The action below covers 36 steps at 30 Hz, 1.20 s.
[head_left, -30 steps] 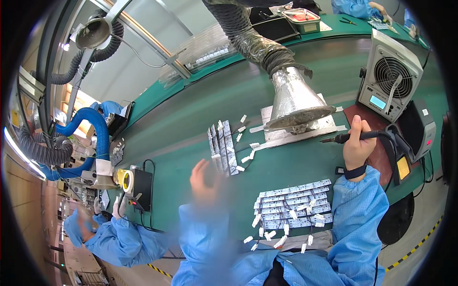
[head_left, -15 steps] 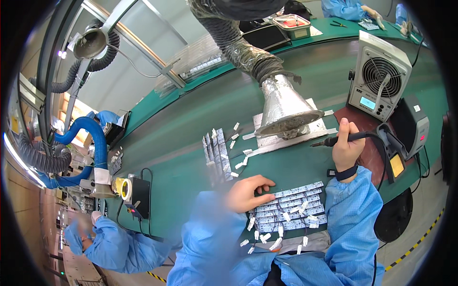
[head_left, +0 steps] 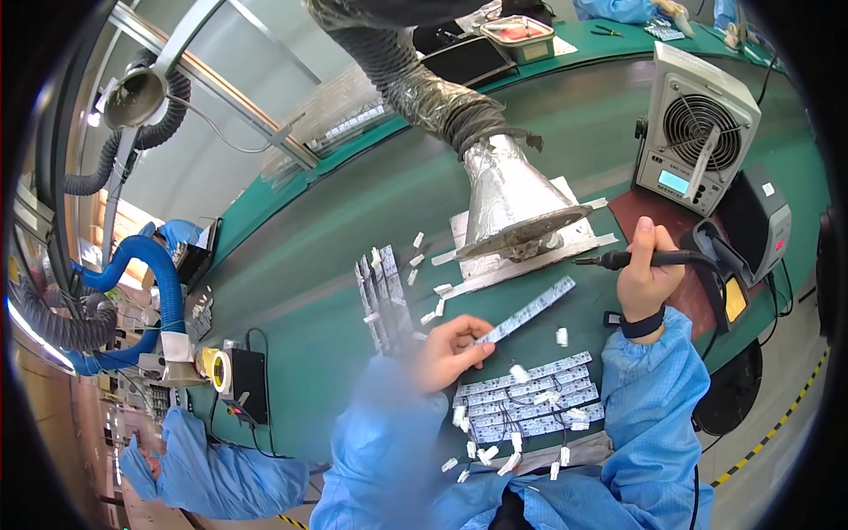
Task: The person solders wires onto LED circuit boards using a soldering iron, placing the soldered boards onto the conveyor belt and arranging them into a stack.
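Between the thumb and fingers of my left hand (head_left: 446, 355) is one end of a narrow circuit board strip (head_left: 537, 306). The strip slants up to the right above a row of similar strips (head_left: 530, 406) with dark wires and white connectors. A loose-looking white connector (head_left: 563, 336) shows just right of the held strip; whether it is wired to it I cannot tell. My right hand (head_left: 649, 281) is closed around a black soldering iron (head_left: 614, 260), its tip pointing left, apart from the strip. More strips (head_left: 380, 296) with connectors lie beyond my left hand.
A foil-wrapped fume hood (head_left: 521, 199) hangs over a white board on the green mat. At right stand a fan unit (head_left: 693, 132), a soldering station (head_left: 761, 221) and an iron holder with yellow sponge (head_left: 734, 302). A black box (head_left: 243, 380) and a co-worker's blue sleeve (head_left: 221, 459) are at left.
My left hand has picked a strip up from the near row and lifted it away. My right hand still grips the soldering iron in nearly the same place. The view has shifted slightly.
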Tool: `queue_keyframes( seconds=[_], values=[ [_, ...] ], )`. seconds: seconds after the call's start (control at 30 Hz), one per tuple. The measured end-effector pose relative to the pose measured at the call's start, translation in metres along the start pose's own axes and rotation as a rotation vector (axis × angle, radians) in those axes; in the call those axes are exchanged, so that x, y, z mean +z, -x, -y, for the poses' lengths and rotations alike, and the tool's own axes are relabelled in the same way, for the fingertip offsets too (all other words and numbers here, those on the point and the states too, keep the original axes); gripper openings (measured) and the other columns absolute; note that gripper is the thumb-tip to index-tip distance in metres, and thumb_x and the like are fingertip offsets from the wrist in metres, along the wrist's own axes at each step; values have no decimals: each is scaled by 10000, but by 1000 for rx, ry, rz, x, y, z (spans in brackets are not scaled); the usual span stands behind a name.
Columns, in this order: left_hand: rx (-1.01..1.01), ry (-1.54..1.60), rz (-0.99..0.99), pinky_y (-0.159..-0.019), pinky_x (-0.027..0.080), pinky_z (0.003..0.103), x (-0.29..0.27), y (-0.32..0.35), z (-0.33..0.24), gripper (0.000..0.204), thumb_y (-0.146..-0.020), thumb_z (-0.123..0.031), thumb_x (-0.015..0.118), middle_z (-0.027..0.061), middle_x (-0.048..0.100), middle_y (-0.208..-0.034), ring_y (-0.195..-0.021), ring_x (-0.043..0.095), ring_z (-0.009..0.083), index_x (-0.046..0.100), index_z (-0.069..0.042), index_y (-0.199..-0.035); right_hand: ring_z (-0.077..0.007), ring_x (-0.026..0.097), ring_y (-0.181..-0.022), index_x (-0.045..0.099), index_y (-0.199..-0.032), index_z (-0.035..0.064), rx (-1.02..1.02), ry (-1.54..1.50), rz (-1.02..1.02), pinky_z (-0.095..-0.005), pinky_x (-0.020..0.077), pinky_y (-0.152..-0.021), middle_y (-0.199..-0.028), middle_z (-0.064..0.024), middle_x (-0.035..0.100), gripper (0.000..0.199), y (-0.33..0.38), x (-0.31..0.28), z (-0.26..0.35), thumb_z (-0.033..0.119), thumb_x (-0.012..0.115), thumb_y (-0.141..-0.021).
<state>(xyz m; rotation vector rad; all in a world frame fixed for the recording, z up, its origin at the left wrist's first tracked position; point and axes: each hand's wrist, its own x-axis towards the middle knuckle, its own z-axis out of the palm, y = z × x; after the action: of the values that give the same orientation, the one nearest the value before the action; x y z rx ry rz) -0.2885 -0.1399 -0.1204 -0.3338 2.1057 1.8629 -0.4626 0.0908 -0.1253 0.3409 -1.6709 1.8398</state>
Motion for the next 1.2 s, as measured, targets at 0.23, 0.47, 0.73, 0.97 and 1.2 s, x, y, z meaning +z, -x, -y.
queue_keyframes(
  seconds=[0.23, 0.47, 0.73, 0.97, 1.2],
  values=[
    [243, -74, -172, -919, 454, 287, 9, -2, 17, 406, -897, -9, 609, 111, 604, -1203, -1119, 548, 154, 499, 0, -1288, -45, 363, -536, 485, -614, 21, -63, 7, 4, -244, 258, -491, -549, 24, 426, 395, 12, 9, 15, 164, 570, -972],
    [305, -203, -239, -942, 444, 292, 15, -6, 26, 372, -885, 34, 594, 127, 642, -1110, -1068, 589, 172, 524, 21, -1250, -168, 354, -418, 408, -628, 34, -396, -181, 425, -328, 244, -413, -517, -49, 389, 291, 43, 12, 43, 43, 534, -891],
    [345, -250, -260, -941, 457, 303, 13, -6, 26, 369, -879, 49, 592, 139, 647, -1107, -1070, 607, 196, 532, 20, -1242, -204, 330, -392, 329, -600, 52, -441, -243, 594, -331, 260, -401, -509, -49, 365, 350, 56, 25, 46, -11, 586, -829],
    [400, -270, -303, -875, 489, 353, 17, -7, 27, 337, -867, -12, 587, 181, 655, -1062, -1009, 648, 292, 557, 12, -1202, -209, 350, -399, 343, -612, 49, -448, -224, 634, -335, 273, -401, -518, -48, 374, 335, 59, 25, 45, -13, 589, -830],
    [415, -304, -324, -891, 486, 354, 17, -7, 27, 338, -859, -15, 600, 178, 650, -1089, -1035, 639, 307, 570, 3, -1195, -214, 365, -404, 349, -614, 51, -454, -215, 642, -340, 284, -403, -522, -51, 376, 332, 60, 26, 45, -5, 594, -832]
  ],
)
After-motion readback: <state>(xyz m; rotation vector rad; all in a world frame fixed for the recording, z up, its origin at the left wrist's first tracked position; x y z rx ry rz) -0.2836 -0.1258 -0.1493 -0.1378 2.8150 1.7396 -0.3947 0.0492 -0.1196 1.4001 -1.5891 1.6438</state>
